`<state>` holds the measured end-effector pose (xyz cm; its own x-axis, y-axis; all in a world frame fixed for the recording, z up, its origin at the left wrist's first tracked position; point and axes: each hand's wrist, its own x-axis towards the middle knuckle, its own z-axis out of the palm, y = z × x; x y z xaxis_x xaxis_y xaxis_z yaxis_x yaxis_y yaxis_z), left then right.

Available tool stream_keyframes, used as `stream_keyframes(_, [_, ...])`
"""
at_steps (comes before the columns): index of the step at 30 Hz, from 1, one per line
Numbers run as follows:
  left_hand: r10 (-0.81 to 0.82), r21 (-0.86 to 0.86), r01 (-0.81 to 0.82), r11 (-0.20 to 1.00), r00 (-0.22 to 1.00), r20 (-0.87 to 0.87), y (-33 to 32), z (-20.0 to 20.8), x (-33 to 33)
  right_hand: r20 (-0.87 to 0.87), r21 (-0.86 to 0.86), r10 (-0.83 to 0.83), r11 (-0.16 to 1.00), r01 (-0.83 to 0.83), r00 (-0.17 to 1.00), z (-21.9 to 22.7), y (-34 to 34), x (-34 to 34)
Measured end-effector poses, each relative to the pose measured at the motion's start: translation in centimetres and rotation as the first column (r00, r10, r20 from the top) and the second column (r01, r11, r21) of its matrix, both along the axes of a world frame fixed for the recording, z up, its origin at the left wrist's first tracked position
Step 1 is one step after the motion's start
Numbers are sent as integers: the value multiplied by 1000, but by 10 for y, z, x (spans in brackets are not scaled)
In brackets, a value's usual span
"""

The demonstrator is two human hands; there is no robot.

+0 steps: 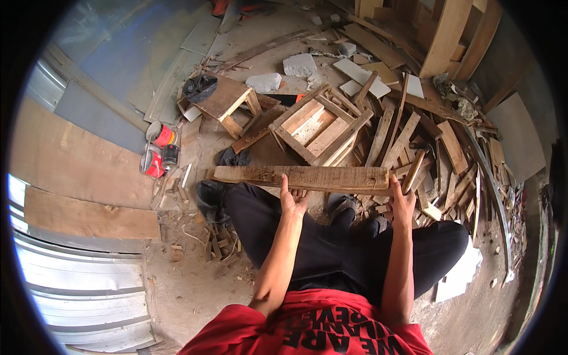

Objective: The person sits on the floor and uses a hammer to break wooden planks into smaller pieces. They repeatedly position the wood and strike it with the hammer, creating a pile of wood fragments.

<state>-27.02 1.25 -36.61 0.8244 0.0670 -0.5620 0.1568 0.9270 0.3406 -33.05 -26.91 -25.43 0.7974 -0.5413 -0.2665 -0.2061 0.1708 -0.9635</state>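
Note:
A rough wooden plank (331, 176) lies crosswise in front of me, above my bent legs. My left hand (294, 200) grips its near edge around the middle, thumb up against the wood and fingers underneath. At the plank's right end is my right hand (402, 202), its thumb against the end. That same hand is closed around the wooden handle of a hammer (415, 168), whose dark head points away from me. Just beyond the plank, a wooden frame with slats (319, 127) rests tilted on the floor.
A small wooden stool (228, 97) with a black plastic bag (200, 87) stands far left of the frame. Paint cans (160, 135) sit at the left. Scrap wood (455, 148) is heaped on the right. White block pieces (300, 65) lie farther off; boards lean along the walls.

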Motion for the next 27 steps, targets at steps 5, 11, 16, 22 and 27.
stream_keyframes(5, [1, 61, -5, 998, 998, 59, 5, 29, 9, 59, 22, 11, 1000, -12, 998, -5, 3, -3])
stream_keyframes(11, [-119, 227, 86, 970, 983, 137, 26, 40, 70, 18, 244, 46, 969, -49, 999, -33, 14, 8])
stream_keyframes(16, [-312, 436, 246, 865, 946, 86, 40, 32, 133, -84, 236, 170, 961, -146, 982, -66, 19, 23])
stream_keyframes(22, [-412, 772, 445, 454, 873, -261, 52, 14, 158, -80, 150, 117, 983, -104, 990, -56, 30, 34])
stream_keyframes(27, [-208, 677, 265, 686, 964, -166, 76, -29, 139, -135, 175, 83, 983, -59, 987, -51, 34, 29])
